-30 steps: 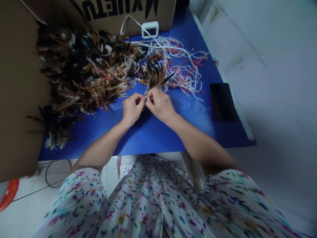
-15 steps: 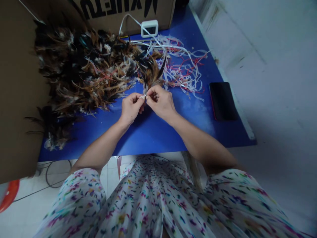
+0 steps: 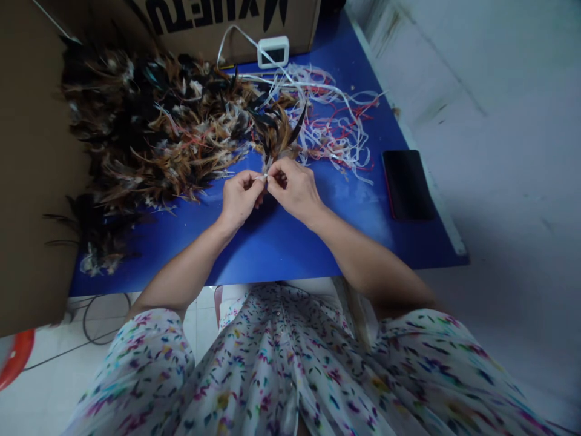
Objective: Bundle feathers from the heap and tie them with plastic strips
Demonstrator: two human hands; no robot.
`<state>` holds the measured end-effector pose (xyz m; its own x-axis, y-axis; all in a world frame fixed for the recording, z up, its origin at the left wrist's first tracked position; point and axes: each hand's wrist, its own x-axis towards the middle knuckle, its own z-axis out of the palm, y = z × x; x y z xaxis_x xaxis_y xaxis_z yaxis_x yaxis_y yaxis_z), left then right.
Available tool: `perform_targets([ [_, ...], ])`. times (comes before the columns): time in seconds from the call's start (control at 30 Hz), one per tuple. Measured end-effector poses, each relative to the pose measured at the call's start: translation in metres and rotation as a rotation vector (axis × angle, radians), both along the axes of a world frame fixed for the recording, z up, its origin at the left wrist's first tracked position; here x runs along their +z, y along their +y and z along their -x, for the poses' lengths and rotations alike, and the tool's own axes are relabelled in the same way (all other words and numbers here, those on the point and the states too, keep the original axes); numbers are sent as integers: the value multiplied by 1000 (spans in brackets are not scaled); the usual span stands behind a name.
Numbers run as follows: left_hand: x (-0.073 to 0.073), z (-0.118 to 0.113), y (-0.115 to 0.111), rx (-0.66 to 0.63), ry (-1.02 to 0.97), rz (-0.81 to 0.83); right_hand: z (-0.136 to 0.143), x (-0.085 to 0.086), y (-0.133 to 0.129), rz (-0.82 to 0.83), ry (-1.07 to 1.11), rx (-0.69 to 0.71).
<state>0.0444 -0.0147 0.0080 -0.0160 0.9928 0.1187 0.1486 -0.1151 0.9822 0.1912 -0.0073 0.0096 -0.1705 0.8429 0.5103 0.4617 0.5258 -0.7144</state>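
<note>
A small bunch of brown and black feathers points away from me, its pale quill ends at my fingertips. My left hand is closed in a pinch on the bunch's base from the left. From the right, my right hand pinches at the same spot, thumb and forefinger pressed together on the tied end. A little white string seems to show between the fingertips, too small to make out well. Left of my hands lies a large pile of loose feathers. Tangled white and red strings lie to the right.
A black phone lies near the right edge of the blue table. A small white device stands before a cardboard box at the back. Another cardboard panel borders the left side. A wall is on the right.
</note>
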Motion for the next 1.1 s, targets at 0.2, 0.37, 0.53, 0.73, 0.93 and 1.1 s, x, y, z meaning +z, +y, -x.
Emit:
perform_targets([
  [0.2, -7, 4, 1, 16, 180, -110, 2, 7, -2, 96, 44, -24],
  [0.37, -5, 6, -1, 97, 437, -306, 4, 12, -3, 270, 143, -19],
  [0.53, -2, 6, -1, 106, 432, -279, 4, 9, 1, 431, 302, 57],
  [0.73, -1, 5, -2, 58, 218, -132, 2, 9, -2, 210, 201, -10],
  [0.93, 1, 2, -5, 53, 170, -98, 0, 7, -4, 42, 54, -19],
  [1.1, 2, 2, -4, 47, 162, -98, 0, 6, -2, 27, 17, -21],
])
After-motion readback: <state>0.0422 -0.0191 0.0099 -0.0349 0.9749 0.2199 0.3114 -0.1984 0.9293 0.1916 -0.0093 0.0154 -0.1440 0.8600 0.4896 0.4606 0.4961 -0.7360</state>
